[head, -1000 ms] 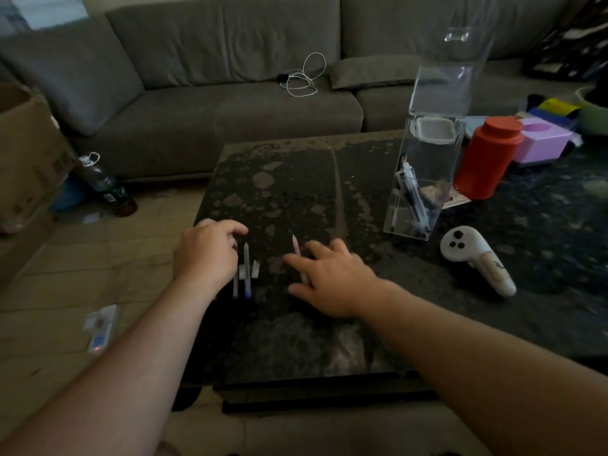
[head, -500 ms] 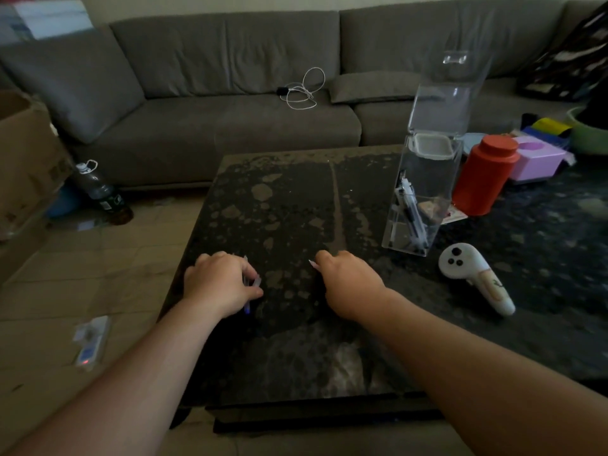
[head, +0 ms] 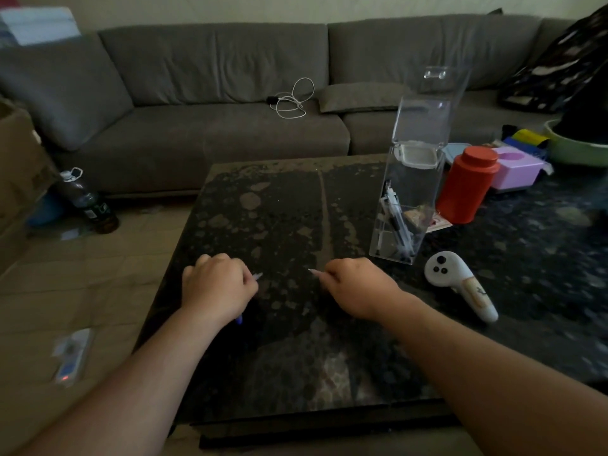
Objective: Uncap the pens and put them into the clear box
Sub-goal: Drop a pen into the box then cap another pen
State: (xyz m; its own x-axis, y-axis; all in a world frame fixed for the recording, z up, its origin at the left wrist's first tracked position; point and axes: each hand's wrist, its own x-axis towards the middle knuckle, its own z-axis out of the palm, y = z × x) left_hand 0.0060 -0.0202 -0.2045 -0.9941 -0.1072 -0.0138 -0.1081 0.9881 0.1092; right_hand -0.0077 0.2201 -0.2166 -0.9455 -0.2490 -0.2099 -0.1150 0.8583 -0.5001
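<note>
A: Hands?
B: Left hand (head: 218,286) fisted around a pen (head: 239,319); blue end shows below the palm, pale tip by the knuckles. Right hand (head: 355,286) curled on a pink pen (head: 313,272), tip pointing left.
A: Box?
B: Clear box (head: 406,205) upright on the table (head: 289,225), lid raised, pens inside, right of both hands.

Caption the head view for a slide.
Both hands, left and right, each close on a pen on the dark table beside the open clear box.
</note>
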